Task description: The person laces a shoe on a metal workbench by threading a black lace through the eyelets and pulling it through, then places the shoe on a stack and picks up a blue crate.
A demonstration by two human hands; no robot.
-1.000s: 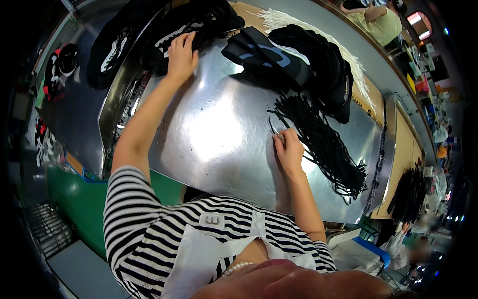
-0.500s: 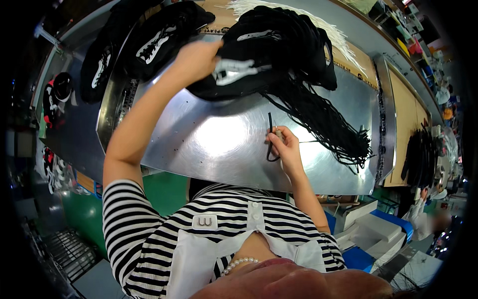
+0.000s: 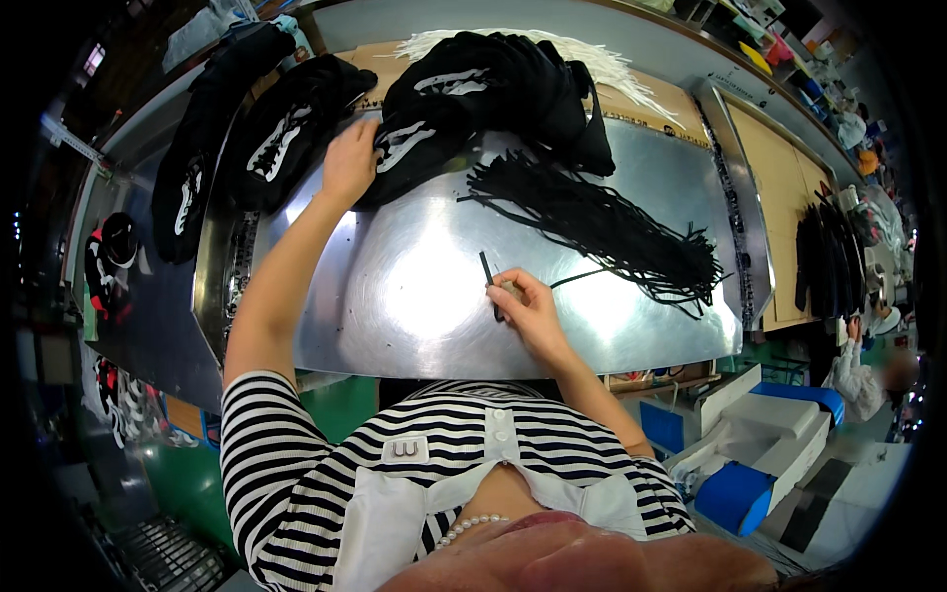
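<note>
My left hand (image 3: 352,163) is closed on the left edge of a black shoe upper (image 3: 404,156) with a white lacing panel. That upper lies at the near side of a row of stacked black uppers (image 3: 493,84). Near the front of the metal table, my right hand (image 3: 526,311) pinches a short black shoelace (image 3: 488,271) between thumb and fingers. Inside its curled fingers, anything else is hidden. Beyond the right hand lies a thick bundle of black laces (image 3: 602,227), with one loose strand trailing toward the hand.
Two more stacks of black uppers, one in the middle left (image 3: 281,148) and one farther left (image 3: 182,202), flank a raised metal divider (image 3: 212,286). White laces (image 3: 621,71) lie on cardboard at the back. More black laces (image 3: 829,257) hang at the right.
My left hand has moved left with the upper, and the end of the lace bundle is now uncovered. The right hand keeps its pinch on the lace. The whole view has shifted somewhat.
</note>
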